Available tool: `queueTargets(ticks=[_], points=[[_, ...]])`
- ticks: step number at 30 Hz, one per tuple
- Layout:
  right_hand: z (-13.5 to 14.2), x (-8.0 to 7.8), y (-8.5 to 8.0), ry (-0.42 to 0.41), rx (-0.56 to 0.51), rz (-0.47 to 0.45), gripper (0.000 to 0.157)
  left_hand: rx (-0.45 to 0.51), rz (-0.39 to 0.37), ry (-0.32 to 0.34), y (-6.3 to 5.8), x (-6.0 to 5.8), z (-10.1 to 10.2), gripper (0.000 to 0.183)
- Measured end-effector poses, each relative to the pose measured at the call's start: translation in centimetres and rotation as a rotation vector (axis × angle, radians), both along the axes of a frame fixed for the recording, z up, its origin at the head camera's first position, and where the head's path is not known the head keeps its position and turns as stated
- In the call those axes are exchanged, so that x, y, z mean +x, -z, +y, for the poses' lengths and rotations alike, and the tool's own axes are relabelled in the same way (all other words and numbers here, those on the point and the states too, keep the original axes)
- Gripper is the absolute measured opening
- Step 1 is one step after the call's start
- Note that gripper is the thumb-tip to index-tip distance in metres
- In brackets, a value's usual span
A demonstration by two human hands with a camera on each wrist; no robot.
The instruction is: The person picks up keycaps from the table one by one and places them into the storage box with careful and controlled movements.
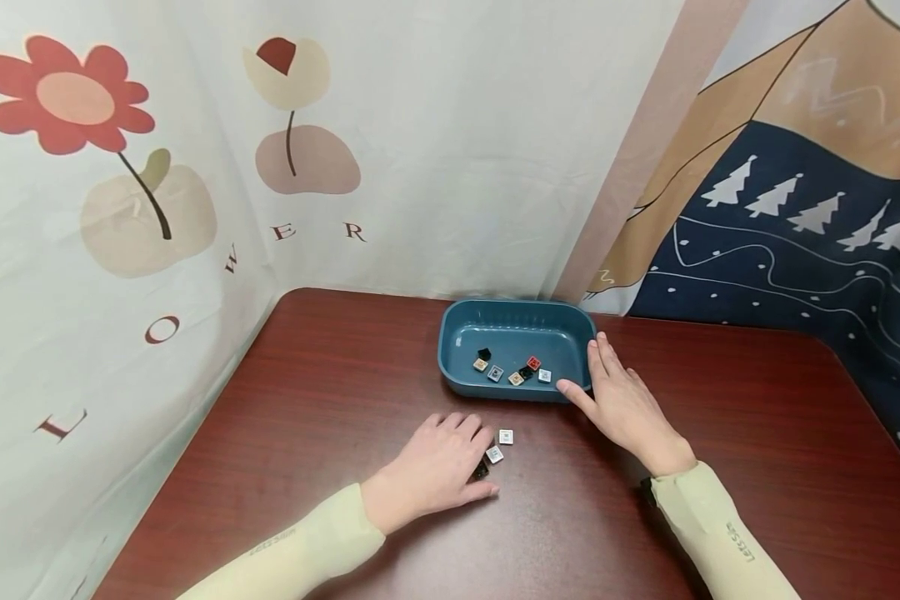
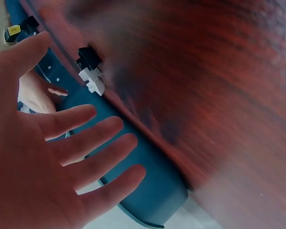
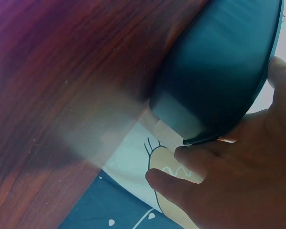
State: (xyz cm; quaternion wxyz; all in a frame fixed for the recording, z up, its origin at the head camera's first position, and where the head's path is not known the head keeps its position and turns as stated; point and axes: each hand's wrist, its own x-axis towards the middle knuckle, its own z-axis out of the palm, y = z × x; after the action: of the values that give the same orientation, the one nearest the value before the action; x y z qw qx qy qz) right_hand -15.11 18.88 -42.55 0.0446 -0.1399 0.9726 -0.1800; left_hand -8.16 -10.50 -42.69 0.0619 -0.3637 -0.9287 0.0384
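Blue, round-cornered plastic tray stands near the far edge of the reddish-brown counter; I judge it light, stiff and slightly slick, best held by the rim at a short end. There my feed shows the right hand touching it, fingers straight, thumb over the near rim. Nearer me, the left hand has its fingers apart, gripping nothing. Beside it lie two square white plastic caps and black plastic, partly hidden. Assorted coloured square caps lie inside the tray. I'd expect all to be rigid and nearly weightless: pinch opposite sides.
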Motion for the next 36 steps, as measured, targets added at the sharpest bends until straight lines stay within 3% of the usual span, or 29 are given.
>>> queueTargets(ticks=[26, 36], points=[[-0.01, -0.15, 0.08, -0.004, -0.001, -0.006, 0.101, -0.036, 0.109, 0.088, 0.57, -0.01, -0.04, 0.037], [0.0, -0.13, -0.06, 0.001, -0.005, -0.013, 0.101, -0.016, 0.045, 0.139, 0.42, -0.36, -0.12, 0.023]])
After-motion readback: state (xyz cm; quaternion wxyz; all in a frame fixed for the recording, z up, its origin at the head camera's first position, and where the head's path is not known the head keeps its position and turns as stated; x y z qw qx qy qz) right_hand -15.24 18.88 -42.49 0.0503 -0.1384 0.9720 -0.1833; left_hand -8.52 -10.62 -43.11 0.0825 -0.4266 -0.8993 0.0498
